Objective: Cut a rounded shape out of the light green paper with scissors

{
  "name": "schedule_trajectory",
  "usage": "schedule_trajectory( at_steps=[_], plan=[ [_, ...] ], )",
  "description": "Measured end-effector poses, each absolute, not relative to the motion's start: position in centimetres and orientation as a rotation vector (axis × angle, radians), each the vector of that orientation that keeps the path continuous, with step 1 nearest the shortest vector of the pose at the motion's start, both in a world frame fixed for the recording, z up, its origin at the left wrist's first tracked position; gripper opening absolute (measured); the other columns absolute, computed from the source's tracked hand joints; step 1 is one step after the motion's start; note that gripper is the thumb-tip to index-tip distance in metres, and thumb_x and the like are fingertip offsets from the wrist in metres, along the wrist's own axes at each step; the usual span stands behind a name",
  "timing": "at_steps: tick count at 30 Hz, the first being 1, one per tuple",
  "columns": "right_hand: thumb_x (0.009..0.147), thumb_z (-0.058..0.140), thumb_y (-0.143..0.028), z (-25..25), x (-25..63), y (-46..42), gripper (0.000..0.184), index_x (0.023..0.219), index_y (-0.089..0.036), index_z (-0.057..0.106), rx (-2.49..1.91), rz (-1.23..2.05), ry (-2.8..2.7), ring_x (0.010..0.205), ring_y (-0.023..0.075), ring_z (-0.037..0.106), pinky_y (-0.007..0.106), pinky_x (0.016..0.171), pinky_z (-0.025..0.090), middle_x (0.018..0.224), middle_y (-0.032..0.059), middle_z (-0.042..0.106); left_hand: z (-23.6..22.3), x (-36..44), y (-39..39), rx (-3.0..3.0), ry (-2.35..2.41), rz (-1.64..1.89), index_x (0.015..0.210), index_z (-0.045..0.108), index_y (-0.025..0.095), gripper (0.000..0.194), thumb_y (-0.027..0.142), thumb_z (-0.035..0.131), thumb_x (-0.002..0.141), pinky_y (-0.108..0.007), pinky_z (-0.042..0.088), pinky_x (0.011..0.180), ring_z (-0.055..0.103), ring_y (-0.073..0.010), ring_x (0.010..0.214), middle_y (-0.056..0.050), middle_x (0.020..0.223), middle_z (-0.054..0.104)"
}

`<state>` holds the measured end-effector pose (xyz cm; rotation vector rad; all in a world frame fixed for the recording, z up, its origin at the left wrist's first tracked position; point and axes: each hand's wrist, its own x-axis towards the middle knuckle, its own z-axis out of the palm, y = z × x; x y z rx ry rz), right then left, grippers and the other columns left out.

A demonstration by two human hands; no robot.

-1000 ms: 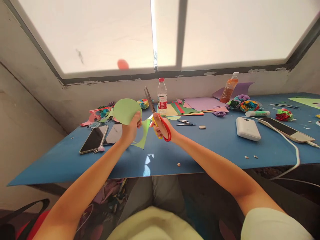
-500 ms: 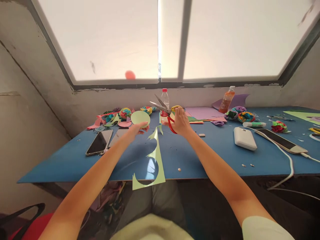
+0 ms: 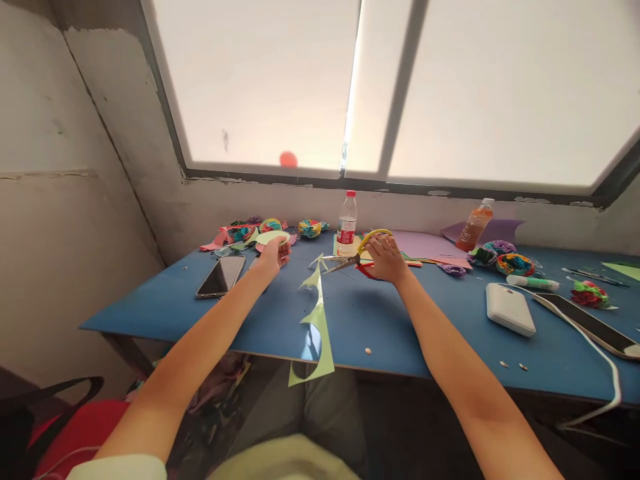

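In my left hand (image 3: 277, 257) is a pale green paper circle (image 3: 270, 236), pinched by its edge and seen nearly edge-on above the back left of the table. My right hand (image 3: 385, 257) grips a pair of scissors (image 3: 349, 263) by yellow and red handles. Their blades are spread and point left. Below the blade tips lies a pale green paper offcut (image 3: 324, 343) with curved cut-outs. Its near end hangs past the table's front edge, and its far end reaches up near the blades.
A water bottle (image 3: 347, 223) stands behind the scissors. Paper flowers (image 3: 310, 229) and scraps line the back. On the left lies a phone (image 3: 221, 276); on the right are a white power bank (image 3: 509, 309), a cabled phone (image 3: 590, 321), a glue stick (image 3: 533, 283) and an orange drink bottle (image 3: 475, 225).
The view has turned left. The paper circle has tilted from nearly face-on to nearly edge-on and moved away from the offcut. The scissors have swung lower, their blades now closer to the offcut's far end.
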<state>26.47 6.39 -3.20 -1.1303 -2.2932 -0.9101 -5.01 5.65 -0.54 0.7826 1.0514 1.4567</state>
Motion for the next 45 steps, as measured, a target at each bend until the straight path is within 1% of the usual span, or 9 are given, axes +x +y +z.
schedule_trajectory(
  at_steps=[4,8,10,14,20,25,30,41,45],
  plan=[
    [0.087,0.049,-0.038,-3.5,24.8,6.3,0.04,0.115,-0.012,0.061,-1.048,-0.936,-2.408,0.113,0.0325,0.049,0.046,0.097,0.032,0.118,0.0196,0.061,-0.4,-5.0,5.5,0.741,1.047,1.478,0.066,0.049,0.018,0.01,0.021,0.059,0.067,-0.021,0.03,0.036,0.046,-0.0096,0.04,0.003,0.049,0.052],
    [0.086,0.05,-0.047,-3.1,23.5,5.5,0.046,0.11,-0.009,0.063,-1.132,-0.804,-2.461,0.096,0.0301,0.056,0.041,0.085,0.039,0.102,0.0196,0.065,-0.4,-4.8,5.4,0.721,1.051,1.481,0.065,0.05,0.017,0.008,0.02,0.056,0.069,-0.021,0.029,0.034,0.045,-0.0088,0.04,0.002,0.049,0.051],
    [0.086,0.051,-0.046,-3.1,22.9,5.3,0.044,0.104,-0.008,0.064,-1.248,-0.716,-2.412,0.09,0.0283,0.059,0.037,0.077,0.042,0.097,0.0182,0.066,-0.5,-4.8,5.4,0.716,1.054,1.476,0.063,0.05,0.016,0.009,0.02,0.056,0.07,-0.021,0.03,0.035,0.044,-0.0085,0.04,0.002,0.049,0.051],
    [0.087,0.05,-0.043,-3.6,21.9,5.5,0.041,0.1,-0.007,0.063,-1.435,-0.632,-2.262,0.085,0.0266,0.062,0.031,0.065,0.042,0.096,0.0173,0.068,-0.6,-4.7,5.4,0.719,1.043,1.471,0.062,0.05,0.015,0.011,0.02,0.055,0.071,-0.02,0.033,0.036,0.045,-0.0079,0.041,0.002,0.05,0.05],
    [0.083,0.057,-0.044,-3.7,21.9,5.4,0.037,0.093,-0.01,0.064,-1.586,-0.574,-2.145,0.079,0.0264,0.065,0.029,0.061,0.04,0.088,0.0147,0.07,-0.6,-4.6,5.2,0.738,1.024,1.462,0.064,0.051,0.016,0.01,0.019,0.059,0.068,-0.02,0.03,0.035,0.047,-0.008,0.041,0.003,0.05,0.05],
    [0.084,0.054,-0.045,-3.5,22.1,5.2,0.037,0.094,-0.01,0.062,-1.638,-0.564,-2.09,0.074,0.0252,0.065,0.028,0.059,0.037,0.087,0.0149,0.07,-0.7,-4.6,5.4,0.751,1.015,1.447,0.065,0.051,0.016,0.01,0.019,0.061,0.066,-0.019,0.031,0.036,0.047,-0.0079,0.04,0.002,0.051,0.051],
    [0.084,0.052,-0.044,-3.5,22.1,5.2,0.035,0.091,-0.011,0.06,-1.675,-0.556,-2.078,0.067,0.0235,0.063,0.027,0.055,0.033,0.079,0.0133,0.069,-0.9,-4.6,5.6,0.747,1.014,1.436,0.065,0.051,0.016,0.011,0.019,0.061,0.066,-0.019,0.03,0.035,0.047,-0.0078,0.039,0.002,0.051,0.051],
    [0.088,0.046,-0.047,-3.5,22.4,5.3,0.039,0.091,-0.011,0.062,-1.718,-0.558,-2.06,0.066,0.0228,0.061,0.027,0.055,0.03,0.072,0.0118,0.067,-1.1,-4.7,5.7,0.76,0.978,1.434,0.068,0.05,0.017,0.014,0.02,0.064,0.066,-0.019,0.031,0.036,0.046,-0.0084,0.04,0.002,0.051,0.052],
    [0.09,0.044,-0.045,-3.5,22.4,5.2,0.038,0.091,-0.011,0.063,-1.737,-0.533,-2.047,0.066,0.0228,0.062,0.026,0.055,0.029,0.072,0.0124,0.067,-1.1,-4.7,5.7,0.768,0.973,1.428,0.067,0.05,0.017,0.015,0.02,0.064,0.067,-0.019,0.031,0.036,0.046,-0.0083,0.04,0.002,0.051,0.051]
  ],
)
